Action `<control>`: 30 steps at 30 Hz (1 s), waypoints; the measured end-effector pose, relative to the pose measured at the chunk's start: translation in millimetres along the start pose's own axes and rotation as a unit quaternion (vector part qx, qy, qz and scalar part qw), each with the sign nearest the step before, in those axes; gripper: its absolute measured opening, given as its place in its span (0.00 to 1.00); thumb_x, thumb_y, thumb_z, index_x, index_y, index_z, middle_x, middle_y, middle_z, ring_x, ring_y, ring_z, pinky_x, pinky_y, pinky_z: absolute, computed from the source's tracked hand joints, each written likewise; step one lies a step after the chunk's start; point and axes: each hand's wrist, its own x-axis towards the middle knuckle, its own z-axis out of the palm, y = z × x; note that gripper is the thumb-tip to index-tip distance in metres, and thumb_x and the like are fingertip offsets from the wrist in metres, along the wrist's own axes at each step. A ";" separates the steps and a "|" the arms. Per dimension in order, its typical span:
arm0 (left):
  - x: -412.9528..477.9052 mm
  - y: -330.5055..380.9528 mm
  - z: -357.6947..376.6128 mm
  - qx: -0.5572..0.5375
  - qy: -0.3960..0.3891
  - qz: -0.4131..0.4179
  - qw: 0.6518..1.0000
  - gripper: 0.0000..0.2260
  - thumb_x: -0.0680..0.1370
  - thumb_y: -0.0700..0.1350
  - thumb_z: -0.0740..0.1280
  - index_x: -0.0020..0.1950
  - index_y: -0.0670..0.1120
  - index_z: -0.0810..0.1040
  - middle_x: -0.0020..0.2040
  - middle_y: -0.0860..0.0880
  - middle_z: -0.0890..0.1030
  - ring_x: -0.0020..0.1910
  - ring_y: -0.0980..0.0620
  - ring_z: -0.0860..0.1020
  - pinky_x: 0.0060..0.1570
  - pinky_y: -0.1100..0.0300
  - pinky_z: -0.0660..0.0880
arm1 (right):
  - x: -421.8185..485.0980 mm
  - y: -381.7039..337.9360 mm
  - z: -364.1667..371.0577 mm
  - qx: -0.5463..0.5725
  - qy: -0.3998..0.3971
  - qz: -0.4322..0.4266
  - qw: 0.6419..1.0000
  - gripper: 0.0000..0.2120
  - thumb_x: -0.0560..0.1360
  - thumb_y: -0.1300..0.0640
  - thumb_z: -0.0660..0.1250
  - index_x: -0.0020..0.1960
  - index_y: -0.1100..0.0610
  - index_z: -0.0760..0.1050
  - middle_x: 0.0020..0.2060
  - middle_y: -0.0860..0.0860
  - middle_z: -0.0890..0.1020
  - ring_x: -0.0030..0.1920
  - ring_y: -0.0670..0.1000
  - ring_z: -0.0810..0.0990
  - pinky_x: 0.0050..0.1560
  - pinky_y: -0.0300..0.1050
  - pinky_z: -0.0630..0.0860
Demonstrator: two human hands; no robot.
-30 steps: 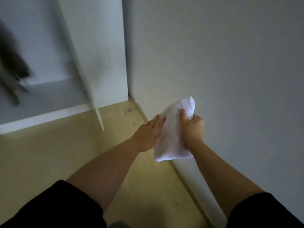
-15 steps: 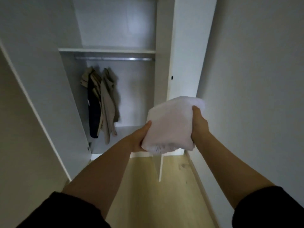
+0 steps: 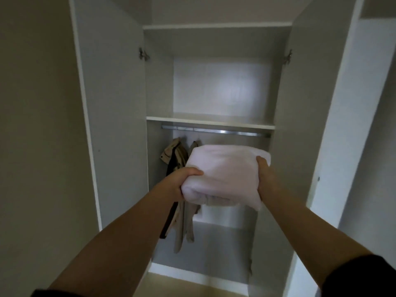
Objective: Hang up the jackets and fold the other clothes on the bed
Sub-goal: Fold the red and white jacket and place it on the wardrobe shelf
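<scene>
A folded white garment (image 3: 222, 174) is held up in front of an open white wardrobe (image 3: 120, 129). My left hand (image 3: 182, 181) grips its left edge, thumb on top. My right hand (image 3: 264, 174) grips its right edge. The bundle is lifted to just below the wardrobe's shelf (image 3: 210, 121) and the metal hanging rail (image 3: 216, 131). Beige and dark jackets (image 3: 177, 189) hang from the rail at the left, partly hidden behind the garment and my left arm.
Both wardrobe doors stand open, the left door (image 3: 111, 125) and the right door (image 3: 325, 136) flanking the opening. A higher shelf (image 3: 216, 25) sits above. The wardrobe floor (image 3: 214, 249) lies below the jackets, with wooden flooring (image 3: 175, 284) in front.
The view has swung from the floor and wall up to the wardrobe. The white garment has been raised, and both hands now grip it at its sides near shelf height.
</scene>
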 end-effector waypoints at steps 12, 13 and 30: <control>233.7 178.4 -66.9 0.081 0.145 0.045 0.985 0.08 0.76 0.42 0.66 0.45 0.37 0.75 0.44 0.41 0.78 0.45 0.43 0.76 0.59 0.52 0.71 | 300.7 -33.0 157.2 0.000 -0.058 0.026 0.998 0.36 0.72 0.39 0.68 0.70 0.62 0.68 0.63 0.60 0.76 0.59 0.61 0.77 0.63 0.59 0.72; 248.4 187.1 -73.8 0.081 0.150 0.048 0.984 0.08 0.76 0.42 0.66 0.45 0.37 0.75 0.45 0.42 0.78 0.45 0.43 0.76 0.59 0.52 0.71 | 317.4 -32.5 167.0 0.000 -0.062 0.028 0.998 0.36 0.72 0.39 0.68 0.70 0.62 0.67 0.62 0.60 0.76 0.59 0.61 0.77 0.62 0.59 0.73; 535.8 358.1 -253.9 0.709 0.169 0.230 0.645 0.23 0.83 0.54 0.53 0.77 0.49 0.57 0.78 0.46 0.55 0.76 0.46 0.54 0.74 0.53 0.51 | 624.5 -24.9 414.9 -0.276 -0.089 -0.002 0.957 0.27 0.80 0.48 0.60 0.70 0.67 0.65 0.68 0.62 0.71 0.65 0.61 0.72 0.66 0.50 0.68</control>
